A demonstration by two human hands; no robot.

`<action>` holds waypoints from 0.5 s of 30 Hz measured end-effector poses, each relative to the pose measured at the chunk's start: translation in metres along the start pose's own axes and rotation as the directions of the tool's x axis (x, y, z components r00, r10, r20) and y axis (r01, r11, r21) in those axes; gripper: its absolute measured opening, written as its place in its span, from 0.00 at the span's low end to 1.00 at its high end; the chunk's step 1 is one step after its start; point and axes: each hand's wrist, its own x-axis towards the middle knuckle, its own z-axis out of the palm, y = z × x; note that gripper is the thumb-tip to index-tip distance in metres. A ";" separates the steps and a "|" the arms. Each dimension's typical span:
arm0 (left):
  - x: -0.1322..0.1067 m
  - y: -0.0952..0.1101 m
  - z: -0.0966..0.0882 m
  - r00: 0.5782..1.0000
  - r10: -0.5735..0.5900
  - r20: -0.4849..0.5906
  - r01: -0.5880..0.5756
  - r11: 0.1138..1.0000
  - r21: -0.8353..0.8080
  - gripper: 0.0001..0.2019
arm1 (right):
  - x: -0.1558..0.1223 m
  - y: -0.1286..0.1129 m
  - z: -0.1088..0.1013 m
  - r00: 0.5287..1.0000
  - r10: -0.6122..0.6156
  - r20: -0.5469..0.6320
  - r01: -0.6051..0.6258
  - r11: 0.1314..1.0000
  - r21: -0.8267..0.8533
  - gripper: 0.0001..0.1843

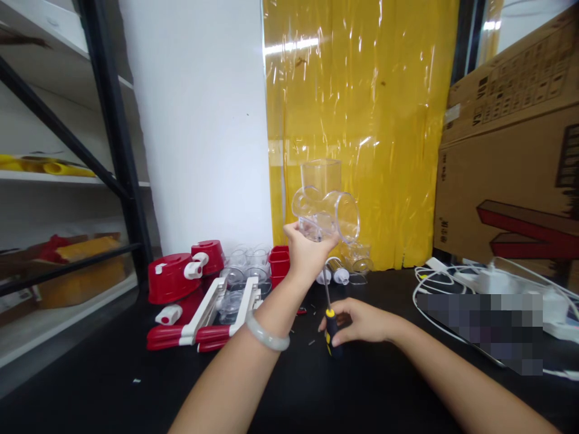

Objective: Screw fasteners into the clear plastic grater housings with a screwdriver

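My left hand [312, 248], with a pale bangle at the wrist, grips a clear plastic housing [323, 205] from below and holds it up above the table. The housing has an upright tube on top and a round opening facing right. Lower down, my right hand [357, 322] pinches the black-and-yellow handle of a screwdriver [332, 331]. Its shaft points up toward the housing; whether the tip touches anything is hard to tell. Several small screws [312, 342] lie on the black tabletop between the hands.
Red pot-like parts [170, 278] and white arms with red handles [208, 310] lie at the left. Behind them stand clear cups [257, 256] and a red container [279, 265]. White cables [418, 295], a blurred-out flat device [479, 325] and a large cardboard box [511, 144] are at the right.
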 end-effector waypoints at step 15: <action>0.019 -0.017 -0.067 0.986 -0.057 -0.157 0.046 0.996 -0.074 0.34 | 0.007 0.007 -0.019 0.767 -0.112 -0.632 0.287 0.941 0.182 0.28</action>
